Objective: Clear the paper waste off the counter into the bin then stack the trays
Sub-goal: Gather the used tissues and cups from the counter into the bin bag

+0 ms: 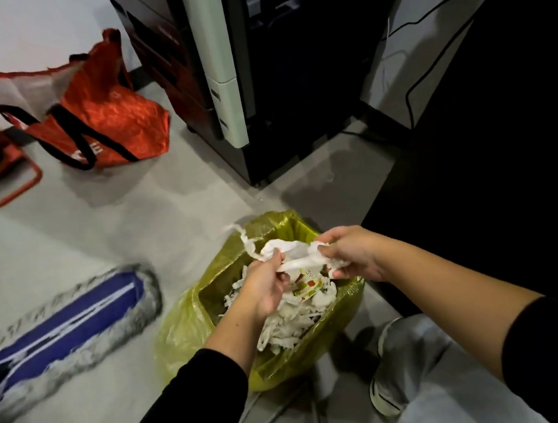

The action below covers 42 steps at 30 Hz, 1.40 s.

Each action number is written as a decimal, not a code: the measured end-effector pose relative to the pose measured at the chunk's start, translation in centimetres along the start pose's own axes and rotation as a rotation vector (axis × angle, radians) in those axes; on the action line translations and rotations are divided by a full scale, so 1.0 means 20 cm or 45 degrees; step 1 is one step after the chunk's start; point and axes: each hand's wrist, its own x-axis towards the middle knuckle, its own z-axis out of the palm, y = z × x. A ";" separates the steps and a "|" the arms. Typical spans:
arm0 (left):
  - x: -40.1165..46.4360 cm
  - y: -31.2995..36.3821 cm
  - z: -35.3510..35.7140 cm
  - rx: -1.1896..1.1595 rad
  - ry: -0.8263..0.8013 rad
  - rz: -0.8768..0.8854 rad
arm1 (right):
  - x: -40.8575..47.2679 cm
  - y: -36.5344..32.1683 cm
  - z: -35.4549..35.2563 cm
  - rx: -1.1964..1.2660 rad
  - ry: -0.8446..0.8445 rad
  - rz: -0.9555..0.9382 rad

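Over the yellow-lined bin (212, 308) | both hands' fingers (277, 258) curled, gripping crumpled white paper (297, 254) | shredded strips below

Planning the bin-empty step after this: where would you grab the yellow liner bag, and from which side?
Grip the yellow liner bag at its loose folded-over rim, best on the left edge, coming from above and outside. That rim is slack film standing clear of the shredded paper, so fingers can likely pinch it. The far side sits under the left hand, right hand and the white wad.
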 end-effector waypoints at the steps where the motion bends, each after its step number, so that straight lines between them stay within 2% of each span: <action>1: 0.01 0.00 -0.03 0.002 0.094 0.006 | 0.01 0.00 -0.01 0.029 0.037 -0.010; 4: 0.06 -0.03 -0.12 0.129 0.345 0.080 | 0.03 0.02 -0.04 0.074 0.170 -0.058; 7: 0.08 -0.06 -0.20 0.506 0.483 0.237 | 0.05 0.03 -0.05 0.033 0.265 -0.081; 11: 0.06 -0.07 -0.23 0.842 0.288 0.276 | 0.09 0.03 -0.02 0.066 0.293 -0.091; 15: 0.02 -0.03 -0.22 1.172 0.268 0.367 | 0.07 0.00 0.03 0.118 0.156 -0.137; 21: -0.05 0.11 -0.08 1.130 0.173 0.589 | -0.10 -0.10 -0.03 -0.194 0.300 -0.426; 25: -0.18 0.21 0.03 1.253 0.121 0.950 | -0.31 -0.17 -0.10 -0.425 0.287 -0.647; 27: -0.29 0.27 0.12 1.280 0.050 1.165 | -0.44 -0.22 -0.13 -0.531 0.348 -0.812; 34: -0.91 0.48 0.63 1.258 -0.324 2.075 | -1.06 -0.35 -0.46 -0.741 0.847 -1.343; 38: -1.25 0.51 0.97 1.268 -0.495 2.334 | -1.41 -0.31 -0.73 -0.788 1.148 -1.446; 42: -1.51 0.45 1.31 1.307 -0.630 2.471 | -1.67 -0.22 -1.02 -0.814 1.398 -1.432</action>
